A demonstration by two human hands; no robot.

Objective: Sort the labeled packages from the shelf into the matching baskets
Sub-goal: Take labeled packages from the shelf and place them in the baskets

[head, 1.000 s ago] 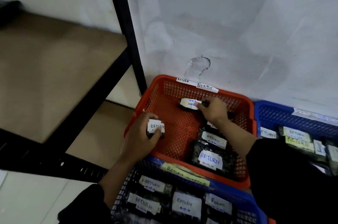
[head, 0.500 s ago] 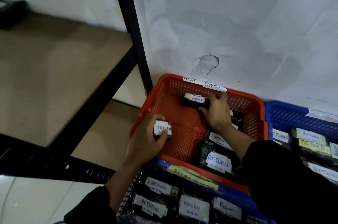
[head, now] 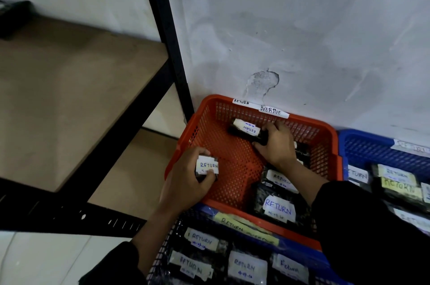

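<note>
An orange basket (head: pixel 232 163) tagged "RETURN OVERDUE" stands against the wall. My right hand (head: pixel 277 145) reaches into its far part and grips a black package (head: pixel 245 130) with a white "RETURN" label, low against the basket floor. My left hand (head: pixel 186 182) holds a small black package (head: pixel 207 166) labeled "RETURN" over the basket's near left rim. Two more labeled black packages (head: pixel 277 208) lie in the basket's near right corner, partly hidden by my right forearm.
A blue basket (head: pixel 232 259) with several "RETURN" packages sits nearest me. Another blue basket (head: pixel 372 150) with labeled packages stands at the right. The black-framed shelf (head: pixel 69 103) with a brown board fills the left; a dark object (head: pixel 14 17) lies at its far end.
My right hand has lowered its package toward the far floor of the orange basket. My left hand keeps its package by the left rim.
</note>
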